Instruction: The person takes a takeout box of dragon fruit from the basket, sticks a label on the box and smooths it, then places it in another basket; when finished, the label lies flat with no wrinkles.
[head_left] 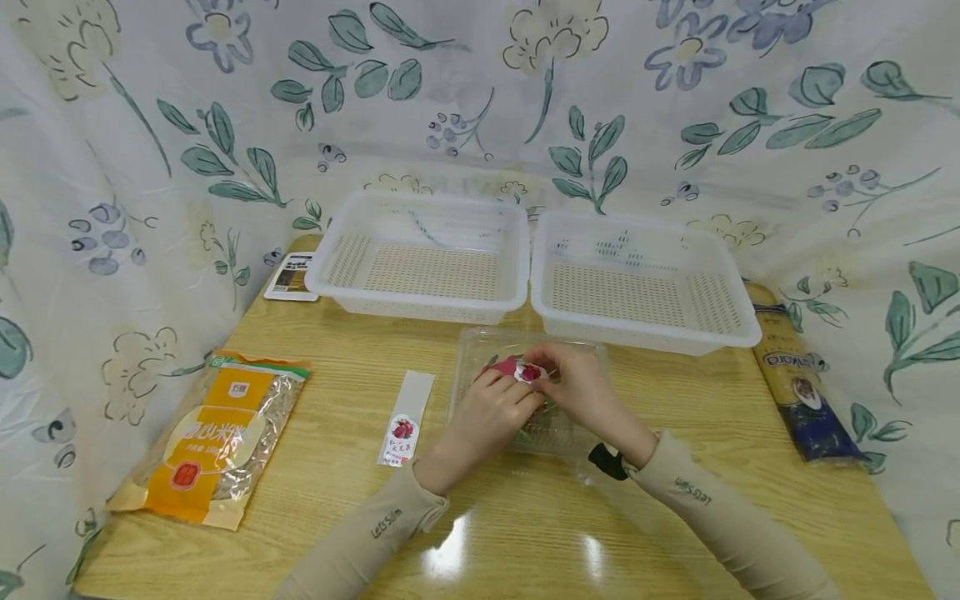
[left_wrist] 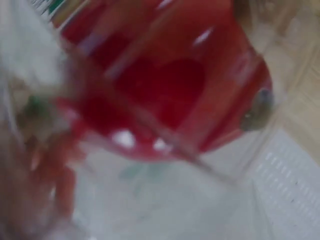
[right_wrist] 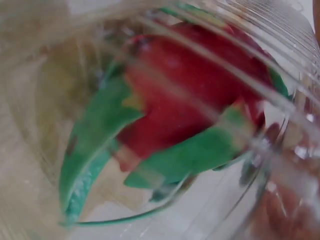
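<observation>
A clear plastic box [head_left: 466, 343] holds red dragon fruit, whose green-tipped scales [right_wrist: 185, 155] show through the ribbed plastic in the right wrist view. The left wrist view gives a blurred look at the red fruit [left_wrist: 165, 85]. Above the lid, my right hand [head_left: 581, 383] pinches a small white sticker [head_left: 529, 372] with a dragon fruit picture. My left hand [head_left: 491, 408] rests on the box beside the sticker, its fingertips close to the right hand's. Left of the box lies a pale label strip [head_left: 412, 397] with a similar sticker at its lower end.
Two white perforated baskets [head_left: 429, 302] [head_left: 645, 327] stand side by side behind the box. A bag of grain [head_left: 206, 442] lies at left, and a blue-and-gold packet [head_left: 806, 387] at right. A white-edged packet [head_left: 292, 277] is by the left basket. Floral cloth surrounds the wooden table [head_left: 337, 492].
</observation>
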